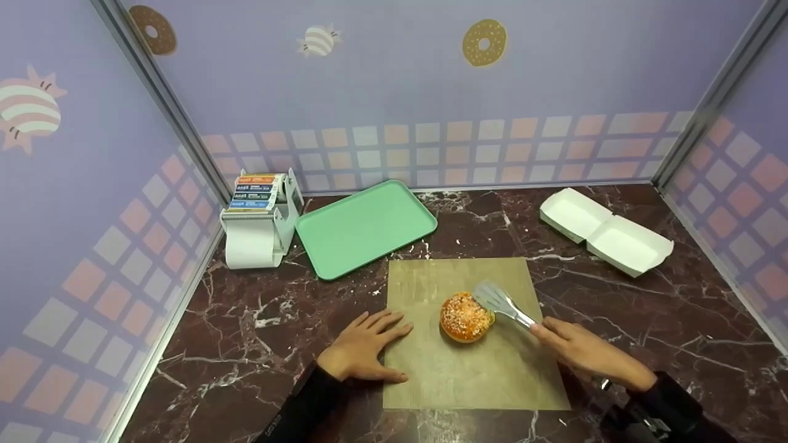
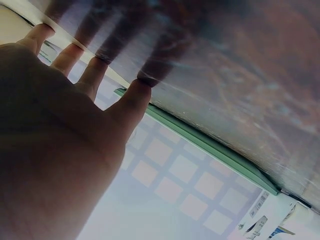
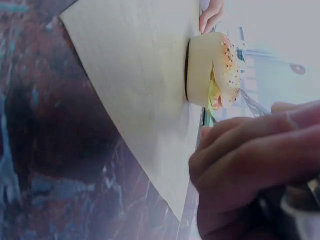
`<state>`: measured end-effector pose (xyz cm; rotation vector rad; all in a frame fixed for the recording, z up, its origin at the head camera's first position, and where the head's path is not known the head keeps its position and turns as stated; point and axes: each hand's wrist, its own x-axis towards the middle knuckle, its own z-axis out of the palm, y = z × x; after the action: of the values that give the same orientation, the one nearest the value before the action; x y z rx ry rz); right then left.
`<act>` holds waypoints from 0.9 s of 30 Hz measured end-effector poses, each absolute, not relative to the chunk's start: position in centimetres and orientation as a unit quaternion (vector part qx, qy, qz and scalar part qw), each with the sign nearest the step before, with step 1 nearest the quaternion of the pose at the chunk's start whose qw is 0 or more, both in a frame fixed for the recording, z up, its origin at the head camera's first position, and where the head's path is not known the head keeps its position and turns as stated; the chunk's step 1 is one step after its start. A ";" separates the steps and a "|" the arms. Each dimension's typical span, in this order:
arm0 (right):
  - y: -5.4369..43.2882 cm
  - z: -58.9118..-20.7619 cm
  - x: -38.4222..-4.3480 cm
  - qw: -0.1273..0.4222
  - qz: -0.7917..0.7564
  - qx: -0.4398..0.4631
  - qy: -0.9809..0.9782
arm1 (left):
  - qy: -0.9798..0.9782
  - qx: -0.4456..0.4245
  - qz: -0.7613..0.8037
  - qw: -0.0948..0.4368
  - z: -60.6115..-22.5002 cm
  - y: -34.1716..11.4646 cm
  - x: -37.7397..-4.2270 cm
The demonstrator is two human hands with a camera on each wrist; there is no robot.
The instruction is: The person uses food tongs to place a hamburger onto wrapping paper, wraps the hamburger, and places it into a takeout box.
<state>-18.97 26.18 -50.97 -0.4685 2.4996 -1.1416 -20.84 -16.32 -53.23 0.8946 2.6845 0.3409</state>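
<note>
A round burger-like bun (image 1: 466, 319), its top covered with pale sprinkles, lies on a square sheet of brown paper (image 1: 425, 381). In the right wrist view the bun (image 3: 202, 65) is split on one side, with green and reddish filling showing. My right hand (image 1: 588, 354) grips metal tongs (image 1: 502, 304); their slotted end touches the bun's upper right side. The lower part of the tongs is mostly hidden. My left hand (image 1: 367, 349) rests with spread fingers at the paper's left edge. Its fingertips touch the surface in the left wrist view.
Behind the paper lies a green tray (image 1: 366, 227). A white label dispenser (image 1: 252, 240) with several coloured label rolls stands left of it. An unfolded white takeaway box (image 1: 625, 246) sits at the back right. Patterned walls (image 1: 431, 80) close in the dark marbled table (image 1: 246, 351).
</note>
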 end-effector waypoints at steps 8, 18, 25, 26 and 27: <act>26.7 -48.7 -20.9 0.141 -0.475 -0.143 0.857 | 0.932 0.312 0.118 0.139 -53.2 -16.3 -20.9; 26.2 -46.2 -26.0 -0.041 -0.698 -0.077 0.711 | 0.932 0.315 0.121 0.131 -53.3 -16.2 -20.8; 26.4 -46.5 -29.9 -0.129 -0.793 -0.063 0.592 | 0.933 0.314 0.117 0.134 -53.2 -16.3 -20.7; 26.6 -46.7 -30.3 -0.137 -0.792 -0.060 0.592 | 0.933 0.314 0.116 0.133 -53.2 -16.3 -20.7; 26.9 -47.0 -30.6 -0.141 -0.792 -0.055 0.591 | 0.933 0.314 0.115 0.134 -53.2 -16.3 -20.7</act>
<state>-30.59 26.85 -46.97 -0.1913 2.0451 -2.7402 -20.71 -16.32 -53.19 0.9115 2.7047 0.3343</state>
